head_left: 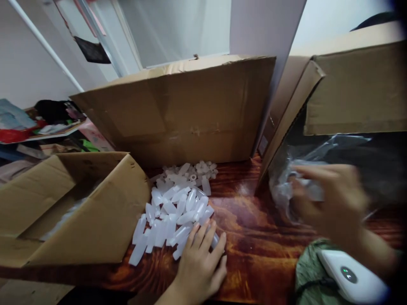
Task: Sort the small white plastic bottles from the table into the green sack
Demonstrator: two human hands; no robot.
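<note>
My left hand (200, 264) lies flat and open against the near edge of a heap of small white plastic bottles (176, 212), fingers spread as if to keep them from rolling off. My right hand (330, 203), blurred, reaches into the clear plastic bag (295, 178) lining the tipped carton (349, 89); its grip I cannot tell. The heap sits on a glossy reddish wood table (254, 237), between an open cardboard box (73, 212) and an upright cardboard sheet (184, 110), near a cluttered shelf (41, 123).

Three cardboard boxes (178, 106) stand on one wooden table (254, 237). Two hands are in view, left hand (200, 262) and right hand (333, 203). The small white plastic bottles (174, 212) form one heap, too many to count.
</note>
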